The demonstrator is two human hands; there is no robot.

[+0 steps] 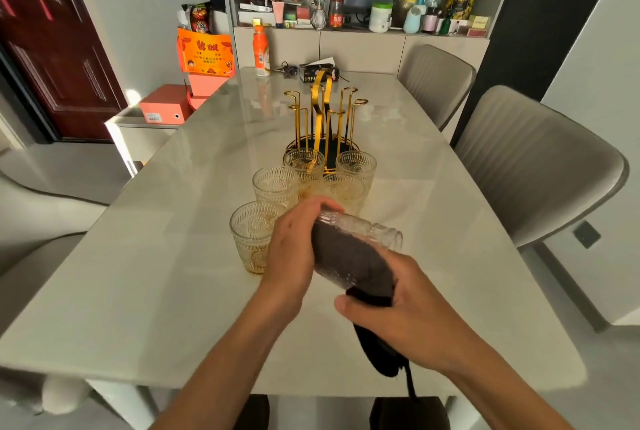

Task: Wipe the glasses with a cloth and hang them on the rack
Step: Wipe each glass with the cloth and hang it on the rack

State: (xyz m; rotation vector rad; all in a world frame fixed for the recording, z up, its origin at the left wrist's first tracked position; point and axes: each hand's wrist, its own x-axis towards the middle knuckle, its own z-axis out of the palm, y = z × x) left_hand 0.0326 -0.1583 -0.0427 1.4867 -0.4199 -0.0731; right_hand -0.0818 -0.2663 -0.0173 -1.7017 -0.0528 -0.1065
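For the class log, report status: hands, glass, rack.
Left hand grips held glass; right hand holds cloth against it. Five glasses on table. Rack empty, reach unobstructed.

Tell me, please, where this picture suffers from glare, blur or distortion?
Head view: daylight glare washes the table at far left; motion blur smears the red door; wide-angle distortion bows the edges; the held glass and cloth stay fairly sharp.

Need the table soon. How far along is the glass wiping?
Nothing hung: the rack holds no glasses. In hand: the left hand holds one glass while the right hand wipes it with the cloth. Five glasses wait on the table.
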